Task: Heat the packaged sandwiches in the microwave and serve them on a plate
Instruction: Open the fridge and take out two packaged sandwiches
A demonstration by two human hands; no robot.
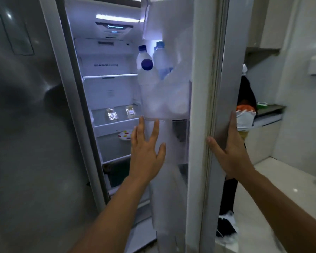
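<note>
Two clear-wrapped sandwich packs, one on the left and one on the right, lie side by side on a glass shelf deep inside the open fridge. One shelf lower sits a white plate with coloured dots, partly hidden behind my left hand. My left hand reaches into the opening with fingers spread, holding nothing, below and in front of the packs. My right hand is wrapped around the outer edge of the fridge door, thumb on the inner side.
Several blue-capped water bottles stand in the door's upper bin. The steel left door is closed. Behind the open door stands a person in dark clothes near a counter. The floor at lower right is pale tile.
</note>
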